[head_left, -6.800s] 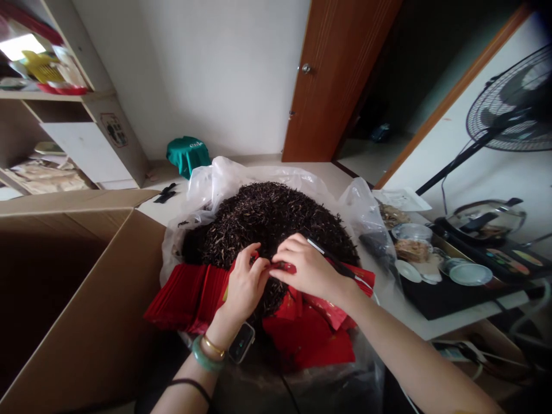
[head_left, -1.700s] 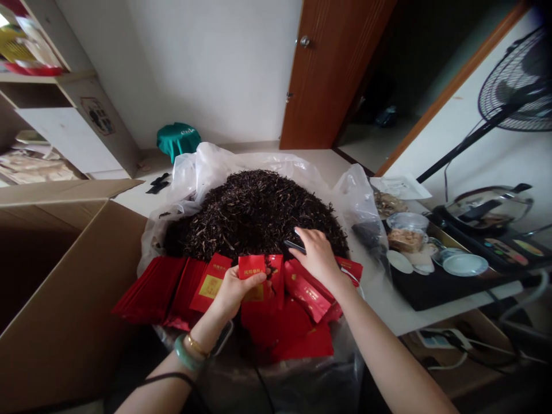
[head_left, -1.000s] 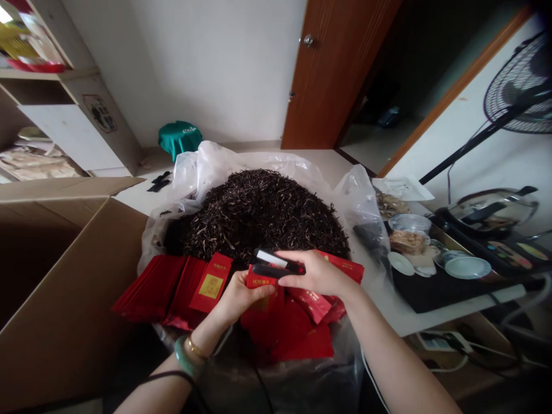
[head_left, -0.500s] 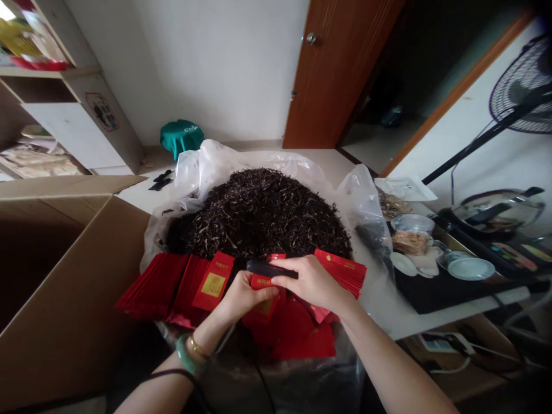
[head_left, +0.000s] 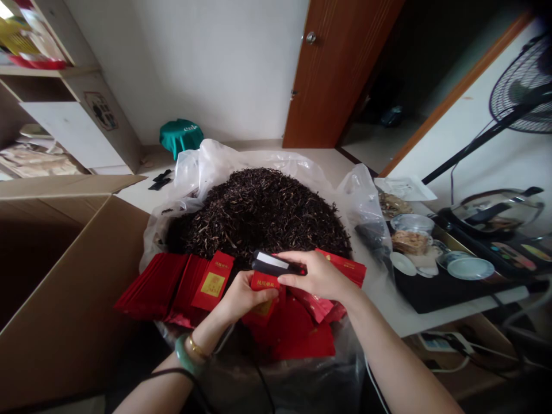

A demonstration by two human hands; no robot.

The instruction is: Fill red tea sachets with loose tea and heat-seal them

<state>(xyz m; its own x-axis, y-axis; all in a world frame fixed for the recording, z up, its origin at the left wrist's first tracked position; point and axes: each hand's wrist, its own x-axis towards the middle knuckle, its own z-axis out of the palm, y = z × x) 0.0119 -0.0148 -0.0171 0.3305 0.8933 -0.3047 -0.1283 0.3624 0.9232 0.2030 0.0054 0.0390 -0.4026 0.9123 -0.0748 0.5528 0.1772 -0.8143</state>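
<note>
My left hand (head_left: 242, 298) is closed on a red packet (head_left: 264, 282) with gold print, its thumb lying across the front. In my right hand (head_left: 314, 275) is a black handheld bag sealer (head_left: 271, 263) with a pale strip along it, just above the packet's top edge. Whether the sealer touches the packet I cannot tell. Beneath my hands lie loose red packets (head_left: 302, 339). Rows of red packets (head_left: 149, 284) stand to the left, and a further stack (head_left: 347, 267) is partly behind my right hand. Beyond them rises a heap of dark tea leaves (head_left: 267, 213).
Clear plastic sheeting (head_left: 360, 190) surrounds the leaves. An open cardboard box (head_left: 86, 276) stands at left. At right are a tray with a glass jar (head_left: 411, 236), small dishes (head_left: 470, 268) and a lidded pan (head_left: 495, 210). A cord (head_left: 261, 379) hangs below my hands.
My right hand has tilted the bag sealer up and slightly right, so its pale strip now shows. The packet's top print is more visible; my left hand stays nearly still.
</note>
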